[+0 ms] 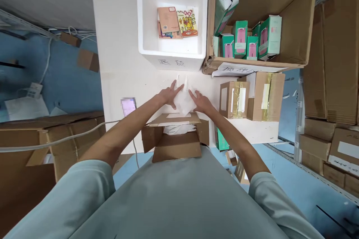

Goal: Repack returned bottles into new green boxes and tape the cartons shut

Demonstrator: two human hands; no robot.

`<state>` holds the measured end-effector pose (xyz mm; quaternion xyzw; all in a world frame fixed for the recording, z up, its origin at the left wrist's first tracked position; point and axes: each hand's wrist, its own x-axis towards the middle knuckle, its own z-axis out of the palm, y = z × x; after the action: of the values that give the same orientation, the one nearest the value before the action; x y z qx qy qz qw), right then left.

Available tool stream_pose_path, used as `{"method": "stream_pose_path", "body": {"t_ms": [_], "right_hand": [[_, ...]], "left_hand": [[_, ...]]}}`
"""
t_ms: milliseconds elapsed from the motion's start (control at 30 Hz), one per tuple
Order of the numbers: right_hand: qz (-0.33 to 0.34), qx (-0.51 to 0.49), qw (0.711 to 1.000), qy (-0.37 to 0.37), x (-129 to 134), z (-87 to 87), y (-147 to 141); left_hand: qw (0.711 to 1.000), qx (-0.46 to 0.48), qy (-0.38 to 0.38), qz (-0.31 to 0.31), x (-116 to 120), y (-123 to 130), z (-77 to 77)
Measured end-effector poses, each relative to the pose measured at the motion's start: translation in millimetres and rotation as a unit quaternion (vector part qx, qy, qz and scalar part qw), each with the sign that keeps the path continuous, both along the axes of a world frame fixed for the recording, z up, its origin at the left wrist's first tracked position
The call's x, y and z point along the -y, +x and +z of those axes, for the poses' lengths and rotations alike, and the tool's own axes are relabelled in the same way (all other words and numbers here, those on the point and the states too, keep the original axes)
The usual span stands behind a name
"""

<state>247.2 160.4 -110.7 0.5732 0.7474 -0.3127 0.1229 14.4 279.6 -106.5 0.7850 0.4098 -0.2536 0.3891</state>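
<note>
A white, crumpled wrapped item lies on the white table just beyond an open cardboard box. At its left side is my left hand, fingers spread and touching the wrapping. My right hand rests against its right side, fingers also apart. The small cardboard box stands at the near table edge with its flaps folded out, and white wrapping material shows inside it. What the wrapping around the item covers is hidden.
A white foam box with booklets stands at the back. Right of it, a large carton holds several green boxes. Two taped cartons sit at the right. A phone and a cable lie at the left.
</note>
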Motion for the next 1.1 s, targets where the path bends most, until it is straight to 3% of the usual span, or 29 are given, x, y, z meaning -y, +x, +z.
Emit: {"method": "stream_pose_path", "body": {"t_ms": [100, 233, 367, 500, 600, 733, 867, 1000, 1067, 1100], "right_hand": [[-0.005, 0.007, 1.0, -0.012, -12, -10.2, -9], [-0.024, 0.021, 0.998, -0.049, -34, -20.0, -20], [-0.038, -0.022, 0.997, -0.056, -47, -23.6, -27], [-0.047, -0.078, 0.995, -0.049, -48, -22.5, -28], [-0.049, -0.095, 0.993, -0.052, -49, -14.8, -25], [-0.086, -0.141, 0.986, 0.014, -57, 21.8, -13], [-0.117, -0.208, 0.964, 0.119, -44, 98.6, -6], [-0.112, -0.235, 0.951, 0.169, 13, 178.5, -19], [-0.113, -0.233, 0.952, 0.161, 52, 199.2, -31], [-0.112, -0.233, 0.955, 0.148, 71, 202.8, -38]], "left_hand": [[0.999, 0.034, 0.02, -0.035, 4, 10, -14.6], [0.996, 0.074, 0.043, -0.031, -1, 15, -31.4], [0.994, 0.098, 0.02, -0.04, -8, 19, -44.7], [0.994, 0.11, -0.01, -0.011, -7, 25, -44.9], [0.991, 0.128, -0.023, 0.041, -8, 28, -31.8], [0.98, 0.162, 0.002, 0.115, -13, 25, 10.8], [0.941, 0.28, 0.035, 0.185, 1, 12, 90.5], [0.908, 0.342, 0.007, 0.243, 59, -11, 176.8], [0.898, 0.354, -0.026, 0.26, 99, -25, 201.5], [0.895, 0.356, -0.042, 0.267, 119, -32, 206.6]]}}
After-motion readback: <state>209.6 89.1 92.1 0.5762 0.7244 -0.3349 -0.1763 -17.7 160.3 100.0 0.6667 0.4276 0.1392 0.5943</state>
